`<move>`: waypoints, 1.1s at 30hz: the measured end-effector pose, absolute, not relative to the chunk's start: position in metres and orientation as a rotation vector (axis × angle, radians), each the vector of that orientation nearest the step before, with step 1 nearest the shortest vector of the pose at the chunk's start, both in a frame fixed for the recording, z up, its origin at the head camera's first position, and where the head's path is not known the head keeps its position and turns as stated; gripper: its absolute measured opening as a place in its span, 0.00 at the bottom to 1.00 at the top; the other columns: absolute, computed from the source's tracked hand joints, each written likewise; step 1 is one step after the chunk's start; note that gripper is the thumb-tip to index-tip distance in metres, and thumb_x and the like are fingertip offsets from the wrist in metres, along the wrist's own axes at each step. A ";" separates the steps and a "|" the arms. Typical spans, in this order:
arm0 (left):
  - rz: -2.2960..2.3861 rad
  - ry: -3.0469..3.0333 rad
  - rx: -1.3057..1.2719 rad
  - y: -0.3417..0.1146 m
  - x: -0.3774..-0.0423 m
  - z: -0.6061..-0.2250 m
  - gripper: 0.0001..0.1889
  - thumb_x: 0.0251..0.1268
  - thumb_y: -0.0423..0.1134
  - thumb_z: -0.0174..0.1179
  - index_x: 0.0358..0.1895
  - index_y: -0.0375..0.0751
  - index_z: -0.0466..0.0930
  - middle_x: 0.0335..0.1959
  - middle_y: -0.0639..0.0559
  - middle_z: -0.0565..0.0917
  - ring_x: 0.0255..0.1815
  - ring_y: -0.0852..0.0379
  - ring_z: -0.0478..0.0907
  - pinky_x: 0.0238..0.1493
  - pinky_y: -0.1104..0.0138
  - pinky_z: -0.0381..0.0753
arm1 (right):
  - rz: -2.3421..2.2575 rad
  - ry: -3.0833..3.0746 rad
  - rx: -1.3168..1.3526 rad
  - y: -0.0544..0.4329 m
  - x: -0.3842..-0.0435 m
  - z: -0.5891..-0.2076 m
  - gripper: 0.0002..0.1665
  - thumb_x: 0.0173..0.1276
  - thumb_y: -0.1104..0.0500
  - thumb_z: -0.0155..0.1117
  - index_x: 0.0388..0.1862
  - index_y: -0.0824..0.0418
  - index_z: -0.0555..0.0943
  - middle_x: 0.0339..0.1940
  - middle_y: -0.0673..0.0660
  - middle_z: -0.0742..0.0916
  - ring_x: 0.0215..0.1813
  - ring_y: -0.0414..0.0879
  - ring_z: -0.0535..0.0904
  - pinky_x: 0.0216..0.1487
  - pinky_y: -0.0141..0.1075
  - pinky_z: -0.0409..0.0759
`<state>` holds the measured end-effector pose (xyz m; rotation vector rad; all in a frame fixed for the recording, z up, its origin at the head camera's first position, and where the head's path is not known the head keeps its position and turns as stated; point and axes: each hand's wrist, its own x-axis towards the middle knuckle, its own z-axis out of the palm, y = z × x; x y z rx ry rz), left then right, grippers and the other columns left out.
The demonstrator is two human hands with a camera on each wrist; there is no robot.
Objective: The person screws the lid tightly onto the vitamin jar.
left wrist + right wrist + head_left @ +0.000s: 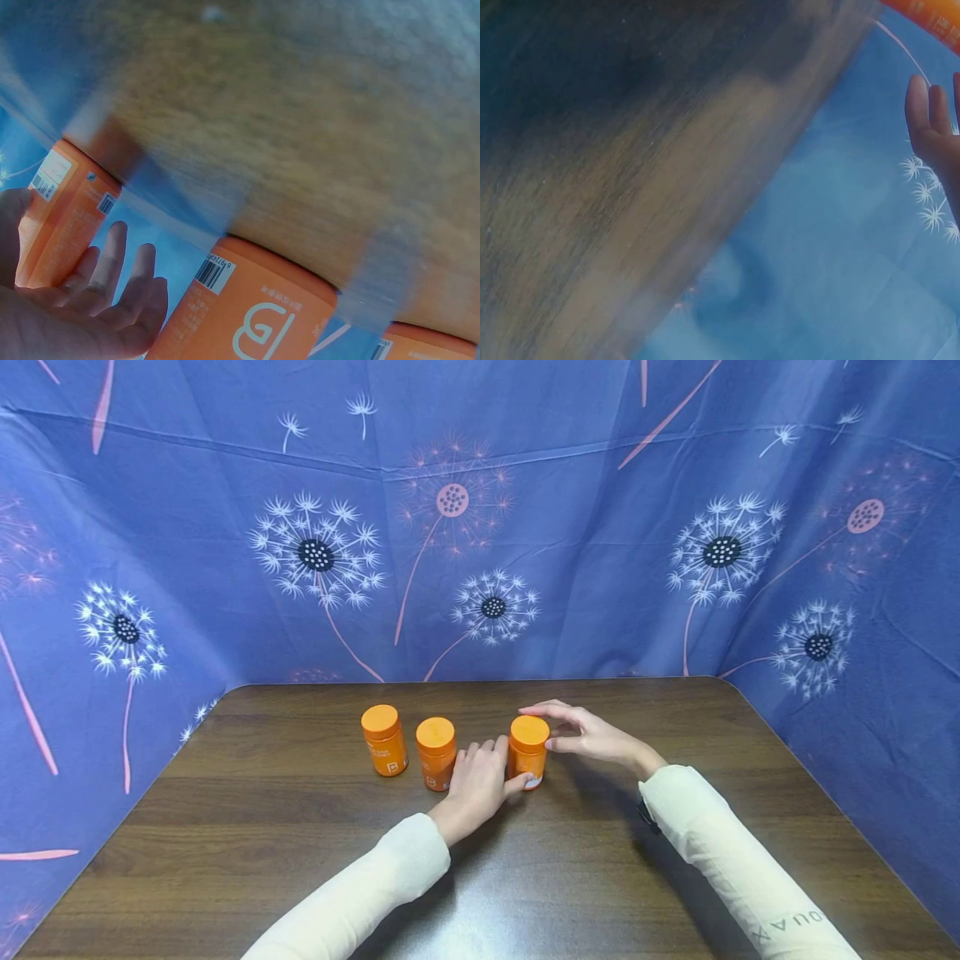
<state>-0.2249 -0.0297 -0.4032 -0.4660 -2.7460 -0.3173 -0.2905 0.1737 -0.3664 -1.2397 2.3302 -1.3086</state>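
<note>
Three orange jars with screw lids stand upright in the head view: a left jar [386, 747], a middle jar [436, 752] and a right jar [528, 745]. My left hand [480, 781] holds the right jar between thumb and fingers, the thumb across its front and the fingertips at its left side. In the left wrist view, that right jar [67, 214] shows its barcode labels beside the fingers. My right hand [592, 735] is at the right jar's right side, its fingers extended behind the lid and its thumb close to the lid's edge; contact is unclear.
The jars stand on a brown wooden table [247, 860]. A blue cloth [585, 610] with dandelion prints hangs behind the table and along both sides. The middle jar is close to the left hand's knuckles. Both forearms wear light sleeves [720, 835].
</note>
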 end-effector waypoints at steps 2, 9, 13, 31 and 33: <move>-0.318 -2.749 -0.467 -0.030 -0.225 -0.403 0.27 0.50 0.63 0.60 0.40 0.44 0.72 0.26 0.51 0.79 0.28 0.52 0.74 0.33 0.61 0.71 | -1.302 2.339 -1.239 0.174 -0.291 -0.367 0.30 0.62 0.62 0.59 0.64 0.55 0.67 0.63 0.56 0.73 0.66 0.51 0.64 0.61 0.60 0.58; -0.310 -2.767 -0.468 -0.029 -0.226 -0.403 0.27 0.51 0.63 0.59 0.42 0.43 0.72 0.29 0.51 0.80 0.29 0.52 0.75 0.34 0.61 0.72 | -1.314 2.365 -1.241 0.174 -0.292 -0.368 0.28 0.61 0.61 0.61 0.62 0.57 0.70 0.61 0.55 0.75 0.63 0.51 0.66 0.58 0.55 0.66; -0.304 -2.767 -0.467 -0.029 -0.226 -0.403 0.27 0.51 0.63 0.59 0.43 0.43 0.73 0.30 0.51 0.81 0.29 0.52 0.75 0.34 0.61 0.73 | -1.326 2.433 -1.173 0.174 -0.290 -0.369 0.26 0.59 0.58 0.65 0.58 0.54 0.72 0.58 0.53 0.77 0.61 0.49 0.68 0.55 0.53 0.70; -0.322 -2.778 -0.470 -0.029 -0.227 -0.403 0.27 0.51 0.62 0.60 0.43 0.43 0.73 0.27 0.51 0.80 0.28 0.53 0.74 0.33 0.63 0.71 | -1.478 2.594 -0.971 0.154 -0.268 -0.366 0.25 0.51 0.61 0.71 0.44 0.64 0.69 0.49 0.59 0.77 0.52 0.54 0.71 0.51 0.50 0.69; -0.323 -2.779 -0.470 -0.029 -0.227 -0.403 0.27 0.51 0.62 0.60 0.43 0.43 0.73 0.27 0.51 0.80 0.28 0.53 0.74 0.33 0.63 0.71 | -1.478 2.606 -0.945 0.156 -0.273 -0.373 0.26 0.50 0.58 0.72 0.44 0.60 0.68 0.50 0.56 0.77 0.54 0.53 0.70 0.51 0.47 0.70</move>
